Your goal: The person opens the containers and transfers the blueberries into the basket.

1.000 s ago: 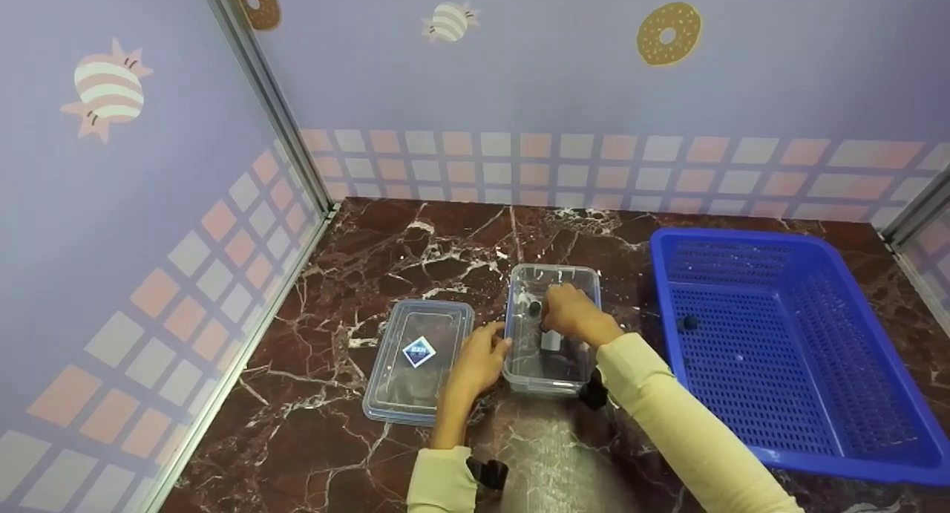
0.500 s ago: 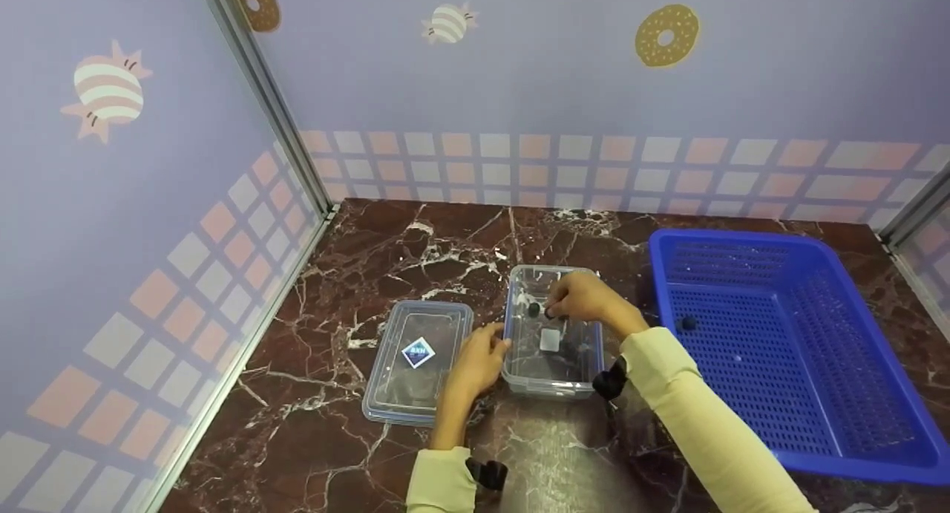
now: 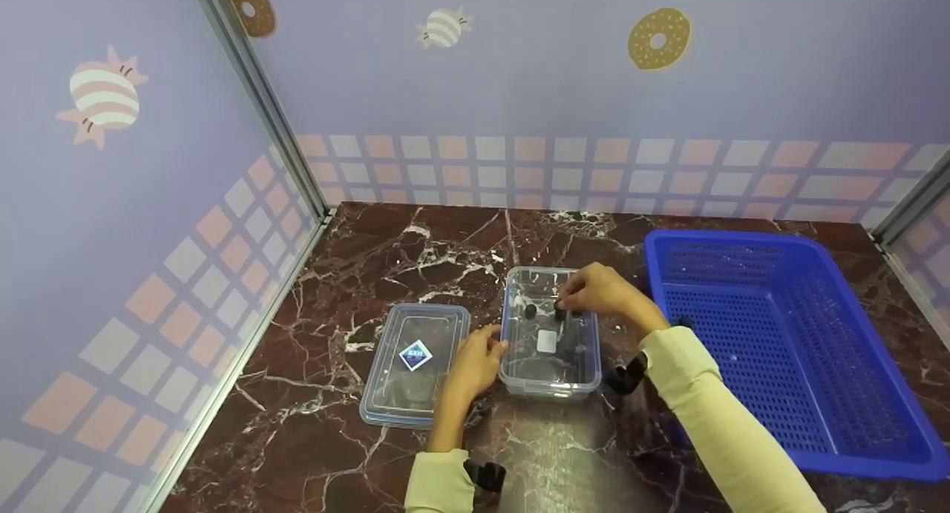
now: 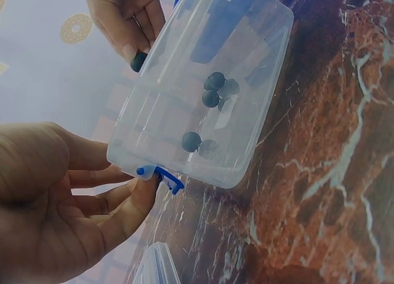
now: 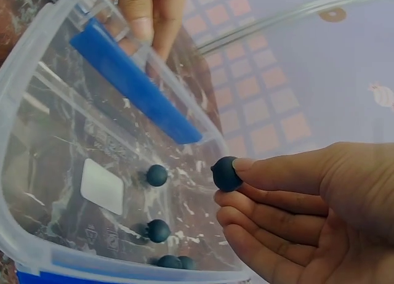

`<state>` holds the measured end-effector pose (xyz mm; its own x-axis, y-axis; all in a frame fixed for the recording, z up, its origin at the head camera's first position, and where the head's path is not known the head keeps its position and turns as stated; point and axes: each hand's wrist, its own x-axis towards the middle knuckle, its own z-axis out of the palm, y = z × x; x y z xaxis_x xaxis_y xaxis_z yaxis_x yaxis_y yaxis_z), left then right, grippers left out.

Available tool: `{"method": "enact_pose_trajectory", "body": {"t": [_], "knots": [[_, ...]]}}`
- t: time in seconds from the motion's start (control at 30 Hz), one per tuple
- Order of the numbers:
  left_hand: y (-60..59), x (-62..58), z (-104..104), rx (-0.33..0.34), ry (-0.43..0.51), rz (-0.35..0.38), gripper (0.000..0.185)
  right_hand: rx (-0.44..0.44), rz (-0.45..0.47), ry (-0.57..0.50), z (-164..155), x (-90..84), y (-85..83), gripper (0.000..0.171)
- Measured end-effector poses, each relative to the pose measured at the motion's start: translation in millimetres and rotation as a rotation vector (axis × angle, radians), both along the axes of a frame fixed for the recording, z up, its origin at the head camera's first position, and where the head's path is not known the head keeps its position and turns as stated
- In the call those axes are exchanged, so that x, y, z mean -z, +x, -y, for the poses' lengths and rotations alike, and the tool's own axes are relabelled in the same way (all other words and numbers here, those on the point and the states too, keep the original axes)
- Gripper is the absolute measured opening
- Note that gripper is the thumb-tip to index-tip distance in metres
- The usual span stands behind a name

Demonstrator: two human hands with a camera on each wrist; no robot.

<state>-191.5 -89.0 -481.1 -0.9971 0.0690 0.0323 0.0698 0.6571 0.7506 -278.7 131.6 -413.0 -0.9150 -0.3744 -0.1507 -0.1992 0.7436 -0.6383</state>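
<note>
Over the last second the right hand [image 3: 603, 294] had lifted from low inside the clear plastic storage box [image 3: 550, 333] and drifted toward its far right corner, so that it hung above the rim rather than down among the contents. Its fingers [image 5: 271, 173] pinched a small dark blue ball [image 5: 226, 174] between thumb tip and forefinger, held in the air over the open box and touching nothing else. Below it, other dark blue balls [image 5: 157, 201] lay loose on the box floor beside a white label; the left wrist view showed three, though the right wrist view hinted at a fourth against the near wall, too crowded to be sure. The left hand [image 3: 475, 364] had not shifted: its fingers curled against the box's left wall by the blue latch [image 4: 162, 176], steadying it on the dark red marble bench [image 3: 415, 257]. The box's transparent lid with a diamond sticker [image 3: 415, 361] lay flat just left of that hand. To the right the blue perforated plastic basket [image 3: 772, 350] sat apart, and the small dark ball seen on its floor earlier was now hidden behind the right arm.
</note>
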Motion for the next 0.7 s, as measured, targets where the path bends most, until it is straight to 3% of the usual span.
{"method": "enact_pose_trajectory", "body": {"t": [0.27, 0.7], "knots": [[-1.6, 0.5, 0.2, 0.005, 0.002, -0.01, 0.036, 0.01, -0.014, -0.034, -18.1, -11.4, -0.5, 0.019], [-1.7, 2.4, 0.5, 0.006, 0.013, -0.007, 0.036, 0.078, 0.072, -0.15, -54.2, -19.0, -2.9, 0.026]]}}
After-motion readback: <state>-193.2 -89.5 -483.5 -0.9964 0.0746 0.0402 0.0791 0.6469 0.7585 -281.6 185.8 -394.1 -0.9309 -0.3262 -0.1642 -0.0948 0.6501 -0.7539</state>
